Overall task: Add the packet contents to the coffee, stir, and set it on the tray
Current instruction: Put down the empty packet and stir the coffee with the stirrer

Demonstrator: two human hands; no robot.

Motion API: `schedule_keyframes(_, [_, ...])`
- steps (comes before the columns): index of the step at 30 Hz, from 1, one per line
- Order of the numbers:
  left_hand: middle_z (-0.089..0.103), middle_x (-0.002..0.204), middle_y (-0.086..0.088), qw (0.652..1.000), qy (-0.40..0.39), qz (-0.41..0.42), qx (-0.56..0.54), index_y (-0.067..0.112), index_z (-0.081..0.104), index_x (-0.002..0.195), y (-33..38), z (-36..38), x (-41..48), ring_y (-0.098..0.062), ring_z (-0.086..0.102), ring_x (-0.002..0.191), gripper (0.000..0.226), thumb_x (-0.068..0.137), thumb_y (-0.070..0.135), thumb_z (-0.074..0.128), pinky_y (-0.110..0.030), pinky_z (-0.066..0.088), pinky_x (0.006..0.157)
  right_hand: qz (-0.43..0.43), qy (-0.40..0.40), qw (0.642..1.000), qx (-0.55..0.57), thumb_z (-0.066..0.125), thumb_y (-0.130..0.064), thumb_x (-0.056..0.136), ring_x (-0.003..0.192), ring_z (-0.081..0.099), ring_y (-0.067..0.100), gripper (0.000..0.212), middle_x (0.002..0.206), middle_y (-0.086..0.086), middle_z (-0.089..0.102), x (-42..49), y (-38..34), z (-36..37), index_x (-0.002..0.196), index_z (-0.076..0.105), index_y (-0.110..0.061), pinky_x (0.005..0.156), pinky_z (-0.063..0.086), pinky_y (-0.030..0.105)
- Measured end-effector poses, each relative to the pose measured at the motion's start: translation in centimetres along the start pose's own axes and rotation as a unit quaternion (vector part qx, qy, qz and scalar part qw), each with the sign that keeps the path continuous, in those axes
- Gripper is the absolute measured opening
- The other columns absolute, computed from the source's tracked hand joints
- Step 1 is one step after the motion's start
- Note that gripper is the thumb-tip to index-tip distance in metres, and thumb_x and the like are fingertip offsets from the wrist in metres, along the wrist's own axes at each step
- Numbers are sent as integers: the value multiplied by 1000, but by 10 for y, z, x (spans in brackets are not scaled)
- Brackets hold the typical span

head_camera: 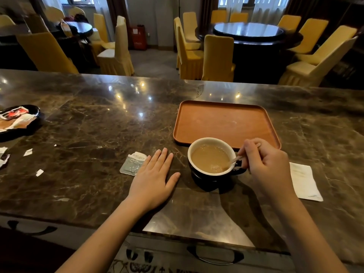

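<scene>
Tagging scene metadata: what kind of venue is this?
Likely a restaurant or banquet hall. A round dining table ringed by yellow-covered chairs fills the room, and the person works at a polished marble counter with a serving tray and coffee cup.

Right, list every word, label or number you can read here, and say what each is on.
Packet by the left hand: top line looks like "taikoo", uncertain; the smaller lines under it are too blurred to read.
Wrappers in the black dish: red print, unreadable.
Red cabinet by the far wall: white label and marks, too small to read.
Cup, tray, napkin: no text.
</scene>
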State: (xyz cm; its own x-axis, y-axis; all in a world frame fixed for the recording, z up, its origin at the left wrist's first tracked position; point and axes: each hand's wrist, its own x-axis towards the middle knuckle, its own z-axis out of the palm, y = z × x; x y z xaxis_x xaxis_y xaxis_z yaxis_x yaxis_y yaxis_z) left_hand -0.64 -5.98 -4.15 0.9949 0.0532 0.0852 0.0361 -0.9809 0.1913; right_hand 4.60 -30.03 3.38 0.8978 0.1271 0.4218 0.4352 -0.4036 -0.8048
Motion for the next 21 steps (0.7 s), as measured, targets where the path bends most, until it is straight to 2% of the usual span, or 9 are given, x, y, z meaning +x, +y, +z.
schedule_keyframes(2, [-4, 155, 4, 1000, 5, -1, 0, 26, -1, 143, 0, 0, -1, -3, -15, 135, 68, 85, 61, 8, -27, -11, 111, -5, 22, 1000, -15, 44, -26, 94, 57, 59, 10, 29, 54, -5, 58, 1, 2, 1, 72, 61, -20, 47, 47, 23])
schedule_keyframes(7, [-5, 154, 5, 1000, 12, -2, -1, 26, -1, 143, 1, 0, -1, -4, -15, 136, 69, 84, 62, 6, -26, -12, 110, -11, 55, 998, -23, 42, -29, 94, 59, 58, 9, 30, 62, -4, 61, 5, 4, 11, 76, 62, -16, 51, 49, 27])
schedule_keyframes(11, [-8, 152, 7, 1000, 12, -5, -1, 27, -1, 143, 1, 0, -2, -4, -15, 136, 70, 82, 63, 3, -26, -13, 110, 2, 12, 1000, -3, 41, -34, 92, 62, 60, 9, 32, 66, -4, 64, 3, -2, 21, 83, 64, -15, 56, 51, 28])
schedule_keyframes(15, [-11, 149, 9, 1000, 14, -5, -4, 28, -2, 142, 1, 0, -2, -4, -15, 137, 70, 82, 63, 3, -26, -13, 110, -16, -46, 999, 9, 41, -41, 87, 64, 62, 7, 33, 63, -10, 64, -6, -11, 20, 83, 65, -19, 59, 49, 14])
schedule_keyframes(17, [-12, 148, 10, 1000, 15, -6, -3, 28, -2, 142, 2, 0, -2, -4, -15, 137, 69, 83, 63, 4, -26, -13, 110, 7, -67, 997, 36, 43, -38, 86, 62, 62, 8, 29, 62, -6, 65, -9, -13, 14, 79, 65, -21, 57, 46, 11])
schedule_keyframes(21, [-12, 149, 9, 1000, 13, -7, -4, 28, -2, 143, 2, -1, -3, -4, -15, 138, 69, 83, 63, 5, -26, -12, 110, 30, -56, 998, 31, 46, -26, 91, 54, 59, 12, 25, 68, -5, 67, -8, -13, -4, 73, 64, -23, 49, 47, 17])
